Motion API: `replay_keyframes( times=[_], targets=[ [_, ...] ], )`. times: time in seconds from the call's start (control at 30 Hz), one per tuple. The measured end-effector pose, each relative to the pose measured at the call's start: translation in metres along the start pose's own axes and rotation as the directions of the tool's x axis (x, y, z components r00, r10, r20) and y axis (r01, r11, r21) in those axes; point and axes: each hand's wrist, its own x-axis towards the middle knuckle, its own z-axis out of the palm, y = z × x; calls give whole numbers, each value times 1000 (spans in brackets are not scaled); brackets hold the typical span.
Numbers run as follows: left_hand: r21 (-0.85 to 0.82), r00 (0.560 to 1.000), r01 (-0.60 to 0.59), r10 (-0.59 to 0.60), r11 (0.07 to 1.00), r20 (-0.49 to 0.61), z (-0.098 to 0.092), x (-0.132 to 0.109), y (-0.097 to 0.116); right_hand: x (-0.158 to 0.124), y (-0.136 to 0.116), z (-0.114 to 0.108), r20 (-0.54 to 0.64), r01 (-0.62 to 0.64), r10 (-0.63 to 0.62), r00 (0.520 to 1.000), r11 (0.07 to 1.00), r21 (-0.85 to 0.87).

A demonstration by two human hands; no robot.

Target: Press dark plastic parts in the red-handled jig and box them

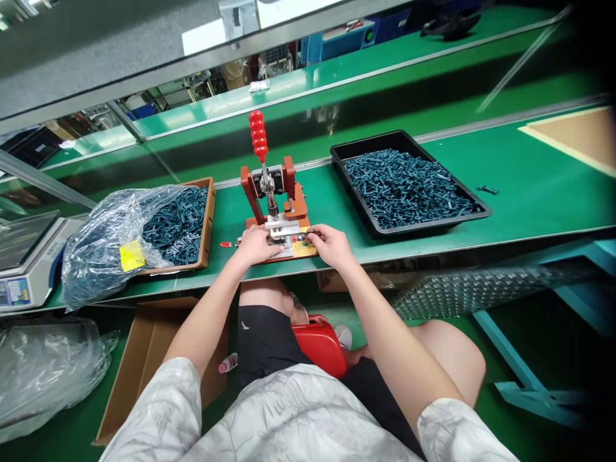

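Note:
A hand toggle press with brown-red uprights stands on the green bench, its red ribbed handle upright. My left hand curls against the left side of the press's pale metal fixture; what its fingers hold, if anything, is hidden. At the fixture's right end, my right hand is closed in a pinch on a small dark part, mostly covered by the fingertips. A yellow label lies on the base between the hands.
On the right, a black tray holds many small dark blue-green plastic parts. Left of the press are a brown tray with similar parts, a clear plastic bag and a scale. One loose part lies right of the black tray.

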Motion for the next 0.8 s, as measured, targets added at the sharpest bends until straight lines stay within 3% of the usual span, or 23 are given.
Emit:
replay_keyframes(
  times=[0.07,0.17,0.33,0.5,0.8],
  targets=[
    [-11,997,-66,66,998,50,-3,-1,-4,5,-9,10,57,117,-112,992,988,-97],
    [-32,994,-104,105,994,29,-3,-1,-7,13,-20,29,152,249,-230,961,961,-118],
    [-70,995,-85,82,994,-49,5,-2,-7,18,-25,50,182,234,-218,959,969,-73],
    [-96,994,-92,86,991,-67,6,-5,-6,14,-23,46,181,298,-267,946,939,-171],
    [-73,995,-72,67,995,-69,7,-5,-4,13,-24,41,206,354,-318,925,919,-171]
  ],
)
